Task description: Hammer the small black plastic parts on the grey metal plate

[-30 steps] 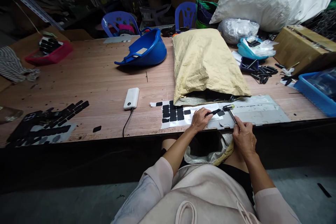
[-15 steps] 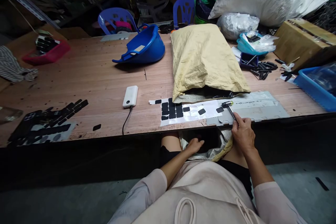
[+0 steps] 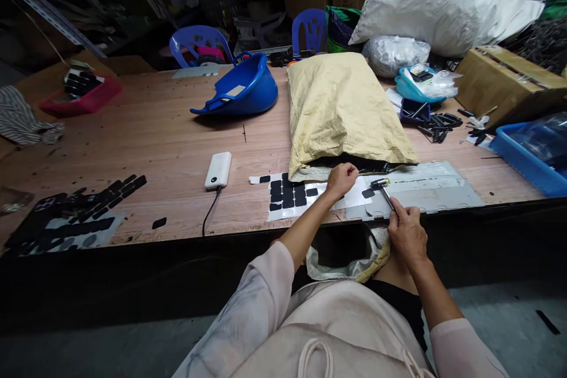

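Observation:
My right hand [image 3: 408, 233] grips a small hammer [image 3: 387, 196] by its handle. The hammer's head, dark at one end and yellow-green at the other, is over a grey plate [image 3: 436, 190] at the table's front edge. At the mouth of a yellow woven sack [image 3: 349, 109], my left hand [image 3: 342, 179] has its fingers curled together; whatever may be in them is hidden. Beneath that hand lies a white sheet [image 3: 336, 203] with black rounded pads [image 3: 287, 194] stuck on it. Dark pieces show inside the sack's mouth. Another open sack [image 3: 316, 266] rests between my legs.
A white power bank [image 3: 218, 169] with a black cable lies left of the sheet. Behind it sits a blue basin [image 3: 261, 88]. Black strips [image 3: 84, 225] are spread at the far left. To the right are a blue tray [image 3: 522, 153] and a cardboard box [image 3: 509, 91].
My left hand has risen from the open sack on my lap to the yellow sack's mouth. The hammer remains in my right hand, in nearly the same place. The view has shifted slightly.

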